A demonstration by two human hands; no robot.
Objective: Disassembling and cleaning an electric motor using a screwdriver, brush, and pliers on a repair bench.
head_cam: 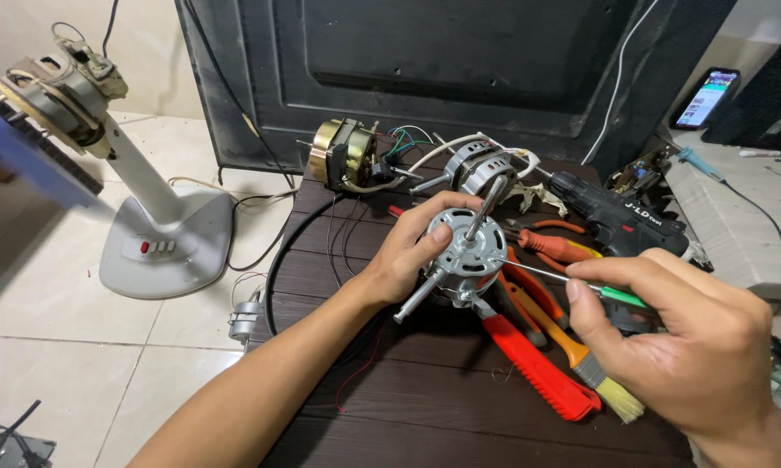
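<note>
Head view looks down on a dark brown slatted bench (425, 407), behind whose far edge a big black panel (425, 61) leans upright. On the tiled floor off the bench's left edge stands a grey fan stand (161, 238) with a bare motor head at its top. Near the far right corner of the bench lies a black cordless drill (620, 221); along the far edge sit a brass-coloured motor (343, 154) and a second silver motor (477, 166) with loose wires. Toward the right edge lie a red-handled tool (538, 368), orange pliers (551, 247) and an orange-handled paintbrush (594, 373). Over the middle of the bench the left hand (408, 256) is closed around a small silver fan motor (464, 251), thumb on its face, shaft pointing up. The right hand (676, 347) pinches a green-handled screwdriver (572, 282), its tip touching the motor's side
</note>
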